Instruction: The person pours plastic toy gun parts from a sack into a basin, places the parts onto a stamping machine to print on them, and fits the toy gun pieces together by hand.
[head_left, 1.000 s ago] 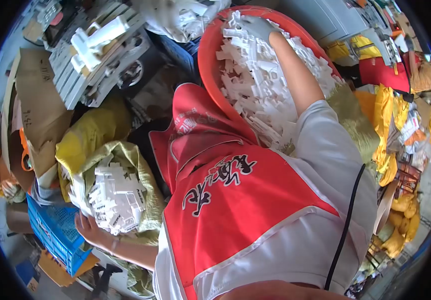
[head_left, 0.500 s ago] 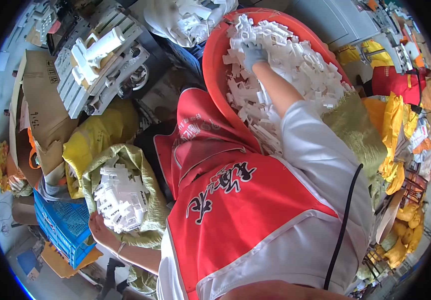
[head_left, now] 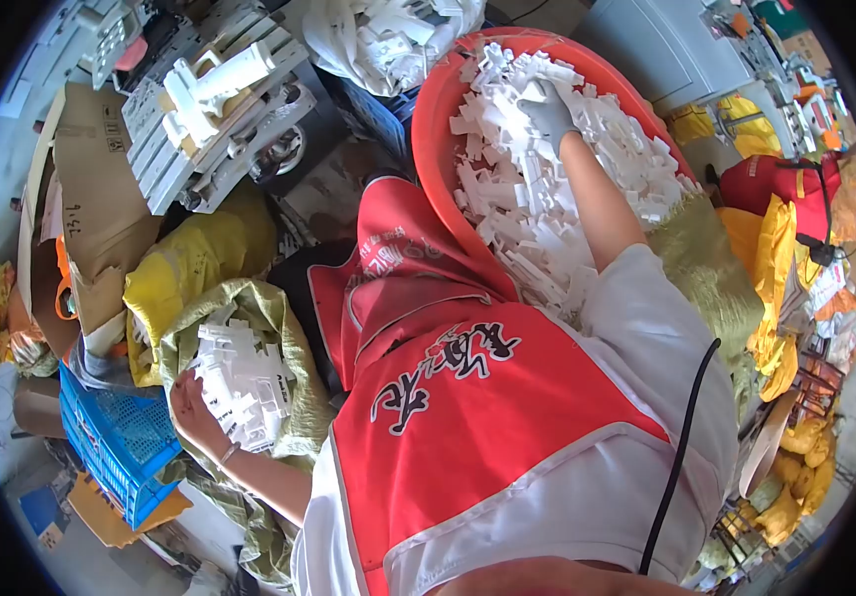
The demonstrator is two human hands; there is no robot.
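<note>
My right hand [head_left: 549, 111], in a grey glove, is over a heap of white plastic pieces [head_left: 537, 214] in a large red tub [head_left: 433, 149]. Its fingers are spread at the top of the heap, and no piece is plainly gripped. My bare left hand [head_left: 192, 405] is at the left edge of an olive woven sack [head_left: 311, 402]. Its fingers are loosely extended beside the white plastic pieces [head_left: 242, 377] inside, some with dark markings. Whether those fingertips touch a piece is hard to see.
A grey slatted machine [head_left: 209, 114] carrying a white part stands at upper left. Near my left arm are a blue plastic crate [head_left: 120, 437], a cardboard box [head_left: 95, 209] and a yellow sack [head_left: 204, 258]. A white bag [head_left: 388, 45] of pieces sits beyond the tub.
My right hand has moved right and slightly nearer over the heap, its fingers now more spread. My left hand has risen from the sack's rim toward the pieces. The whole view has shifted slightly.
</note>
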